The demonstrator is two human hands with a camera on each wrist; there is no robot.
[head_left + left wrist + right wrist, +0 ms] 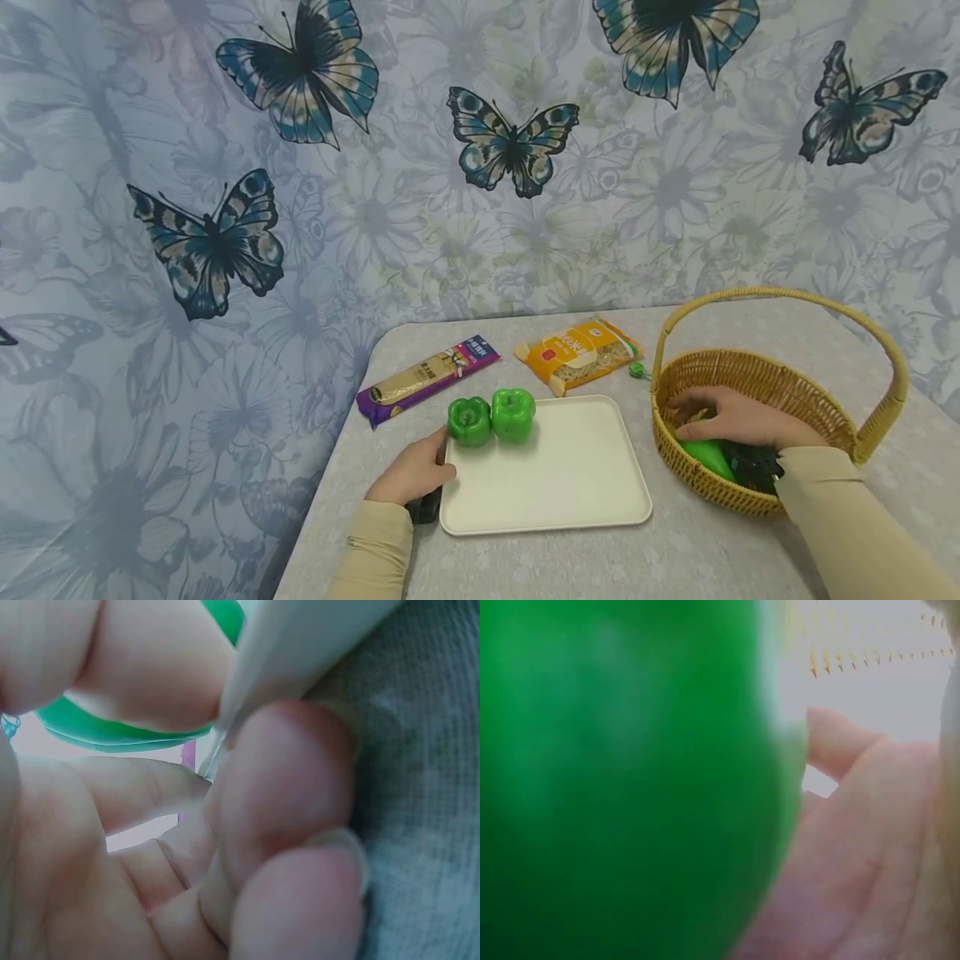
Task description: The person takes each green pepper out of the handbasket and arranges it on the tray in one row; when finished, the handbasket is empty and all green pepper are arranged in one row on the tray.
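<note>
At the left edge of the cream tray (555,483), my left hand (412,468) pinches the rim, thumb on the inner side. The left wrist view has its curled fingers (289,780) under the tray wall (292,645). Two green bell peppers (469,422) (513,415) stand side by side in the tray's far left corner. My right hand (738,418) reaches inside the wicker basket (720,497), over a smooth green object (708,457). In the right wrist view this green surface (622,780) hides part of the hand, so its grip is unclear.
Behind the tray lie a purple noodle packet (427,379) and an orange food bag (581,352). A small green floret-like piece (637,369) lies left of the basket. The basket's tall handle (780,293) arches above the right hand. Patterned cloth (390,208) hangs behind the table.
</note>
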